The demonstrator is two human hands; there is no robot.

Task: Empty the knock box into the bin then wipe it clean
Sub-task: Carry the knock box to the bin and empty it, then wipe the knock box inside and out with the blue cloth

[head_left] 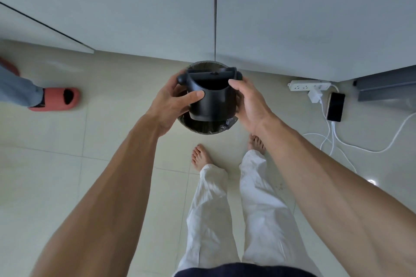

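**Knock box held over the bin, ready to tip**

A pale tiled floor (56, 164) runs up to grey cabinet doors (135, 7) at the far side. The round bin (203, 129), lined with a bag, stands on the floor against those doors, just beyond the person's bare feet. The black knock box (211, 99) is held directly above the bin's mouth, tilted so its open top and knock bar (211, 73) face away from the camera.

The left hand (174, 103) has its grip closed on the box's left wall, thumb across the near face. The right hand (249, 105) cups the right side, thumb at the rim; how firmly it presses I cannot tell.

To empty it well, I judge the box should stay centred over the bin and be rolled further forward until the opening faces down, keeping low so the grounds fall inside the liner. A tap may be needed to free any stuck pucks. Both hands should stay on the walls, clear of the opening.

The inside of the box is hidden, so whether grounds are in it is unknown. Most of the bin's interior is covered by the box and hands. No wiping cloth is in view. At the right, a power strip (309, 85) and a phone (335, 107) lie on the floor; at the left edge another person's slippered foot (55, 99) is cut off.
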